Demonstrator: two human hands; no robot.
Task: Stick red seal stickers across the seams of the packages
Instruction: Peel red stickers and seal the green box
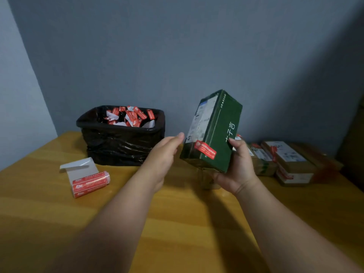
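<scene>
the green package (213,131) is tilted in the air above the middle of the worktop (177,223), and a red seal sticker (204,149) already lies across its near corner edge (whether that edge is the seam, i cannot tell). the right hand (236,170) has it from below, fingers curled round the lower end. the left hand (163,154) is just beside it, fingers straight, holding nothing. to the far right, brown packages (289,162) are stacked with red seals on them, so i judge much is done. the sticker roll (90,183) lies near left, before the black bin (122,146) full of peeled backings.
</scene>
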